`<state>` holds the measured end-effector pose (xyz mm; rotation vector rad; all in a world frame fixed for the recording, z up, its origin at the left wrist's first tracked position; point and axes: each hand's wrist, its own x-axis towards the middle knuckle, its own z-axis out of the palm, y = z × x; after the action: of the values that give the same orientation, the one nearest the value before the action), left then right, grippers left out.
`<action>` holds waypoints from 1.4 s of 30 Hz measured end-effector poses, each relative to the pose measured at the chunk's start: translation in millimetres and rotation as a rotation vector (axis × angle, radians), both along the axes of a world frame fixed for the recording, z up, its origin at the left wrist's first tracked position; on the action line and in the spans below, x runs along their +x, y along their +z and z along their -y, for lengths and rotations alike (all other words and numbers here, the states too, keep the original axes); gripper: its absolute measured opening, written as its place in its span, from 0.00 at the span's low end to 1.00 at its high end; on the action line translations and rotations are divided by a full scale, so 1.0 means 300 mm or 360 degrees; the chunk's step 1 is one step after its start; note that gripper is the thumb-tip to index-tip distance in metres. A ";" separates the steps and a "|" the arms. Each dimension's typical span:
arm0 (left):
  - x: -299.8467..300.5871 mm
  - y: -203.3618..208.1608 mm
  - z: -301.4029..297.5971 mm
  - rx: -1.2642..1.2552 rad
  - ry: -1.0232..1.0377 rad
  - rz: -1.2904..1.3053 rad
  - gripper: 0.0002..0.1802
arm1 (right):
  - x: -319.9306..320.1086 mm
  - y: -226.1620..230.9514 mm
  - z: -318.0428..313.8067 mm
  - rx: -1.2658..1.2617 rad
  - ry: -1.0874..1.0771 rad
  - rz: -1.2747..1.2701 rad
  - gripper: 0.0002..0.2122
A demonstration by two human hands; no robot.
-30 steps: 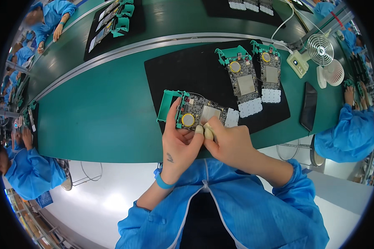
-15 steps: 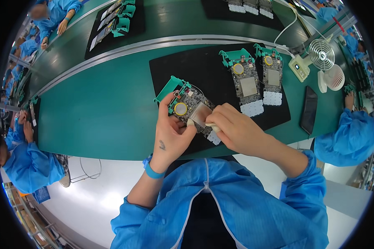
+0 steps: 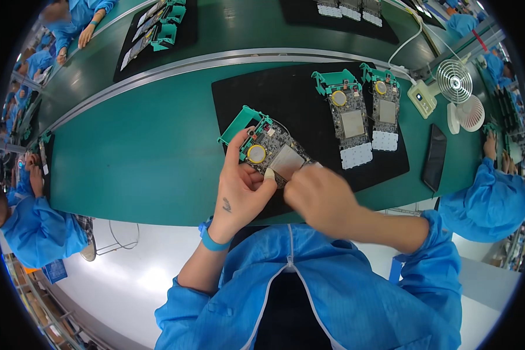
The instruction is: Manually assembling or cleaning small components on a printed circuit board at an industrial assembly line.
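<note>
My left hand [image 3: 239, 184] grips a circuit board [image 3: 281, 139] at its left side, fingers behind and thumb on the front edge. A pale cover sits on the thumb tip. The board lies tilted, with a green plastic bracket [image 3: 239, 129] at its upper left end, a round yellow-rimmed coin cell [image 3: 256, 154] and a flat silver metal plate [image 3: 287, 161]. My right hand [image 3: 324, 201] is curled closed at the board's lower right end, slightly blurred; it hides that end and whatever is between its fingers.
Two similar boards [image 3: 352, 123] [image 3: 385, 111] lie on the black mat [image 3: 274, 87] at right. Beyond them stand a small fan [image 3: 454, 81] and a cream device [image 3: 421, 98]. A black phone-like slab [image 3: 433, 157] lies near the table's right end. Co-workers sit at both sides.
My right hand has moved down and slightly left, off the silver plate, which now shows more fully. The pale piece seen at its fingertips is hidden. My left hand keeps its hold.
</note>
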<state>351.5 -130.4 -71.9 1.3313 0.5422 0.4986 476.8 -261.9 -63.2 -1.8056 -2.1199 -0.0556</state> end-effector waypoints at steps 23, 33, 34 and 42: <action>0.021 0.111 -0.115 0.1638 -0.0142 -0.0173 0.17 | 0.111 0.131 -0.107 -0.0139 -0.0469 -0.1426 0.10; 0.028 0.108 -0.126 0.1537 -0.0161 -0.0079 0.17 | 0.085 0.078 -0.137 0.0333 -0.0179 -0.0764 0.14; 0.029 0.113 -0.130 0.1511 -0.0174 -0.0058 0.16 | 0.083 0.083 -0.139 0.0330 -0.0179 -0.0766 0.14; 0.043 0.112 -0.137 0.1415 -0.0136 -0.0073 0.11 | 0.090 0.085 -0.144 0.0388 -0.0134 -0.0536 0.15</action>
<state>364.3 -89.2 -38.2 2.2045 0.2924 0.6740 503.8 -218.6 -37.6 -1.6301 -1.7240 -0.0272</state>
